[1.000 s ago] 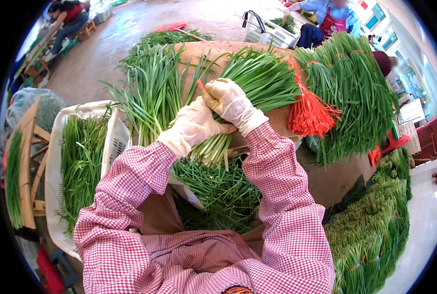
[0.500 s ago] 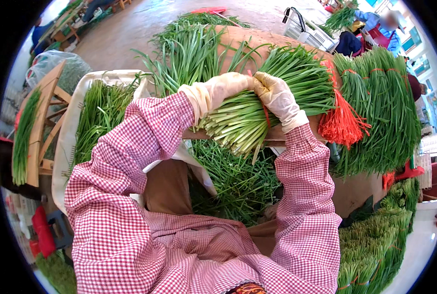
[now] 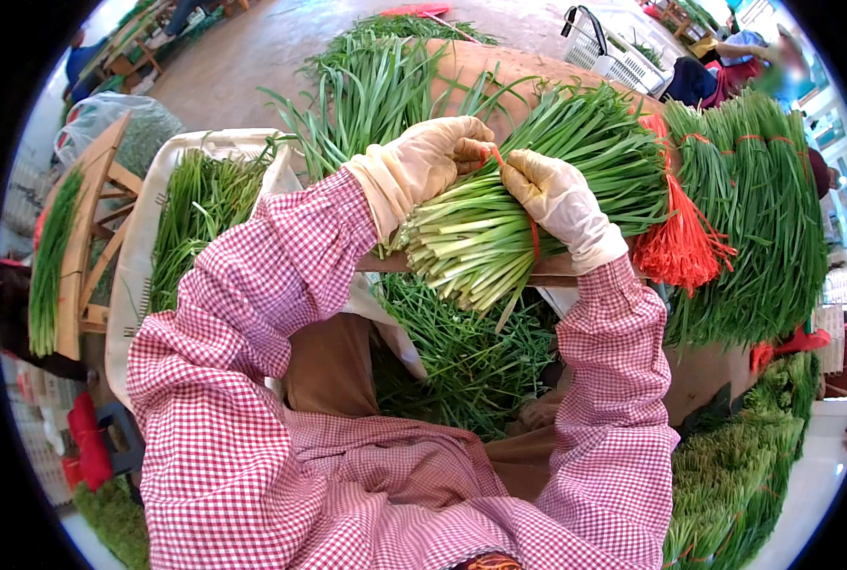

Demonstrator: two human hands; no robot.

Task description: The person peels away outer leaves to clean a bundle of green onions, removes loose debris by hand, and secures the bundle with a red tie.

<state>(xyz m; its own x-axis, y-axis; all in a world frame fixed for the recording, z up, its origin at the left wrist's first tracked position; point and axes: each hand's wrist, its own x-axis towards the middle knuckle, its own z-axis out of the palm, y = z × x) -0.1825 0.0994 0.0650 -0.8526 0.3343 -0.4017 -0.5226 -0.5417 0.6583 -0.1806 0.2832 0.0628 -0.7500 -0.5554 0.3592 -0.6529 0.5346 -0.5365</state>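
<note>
A thick bunch of garlic chives [image 3: 480, 233] lies across the work board, its pale cut stems pointing toward me and its leaves to the far right. A red tie [image 3: 535, 237] goes round the bunch near the stems. Above the bunch, my left hand [image 3: 431, 157] in a cream glove is closed, pinching a red end of the tie. My right hand [image 3: 558, 201], gloved too, is closed at the top of the bunch with the tie between thumb and fingers. A hank of loose red ties [image 3: 682, 242] hangs over the board's edge to the right.
Loose chives [image 3: 385, 100] lie on the brown board [image 3: 471, 65]. Tied bunches [image 3: 756, 218] are stacked at the right, more at lower right. A white crate [image 3: 124, 275] of chives stands at left beside a wooden stand [image 3: 86, 228]. Cut leaves [image 3: 471, 351] lie below. A person [image 3: 718, 71] sits at far right.
My hands have drawn slightly apart, the right one moving right and down. The red tie now shows between them. The whole view has shifted a little.
</note>
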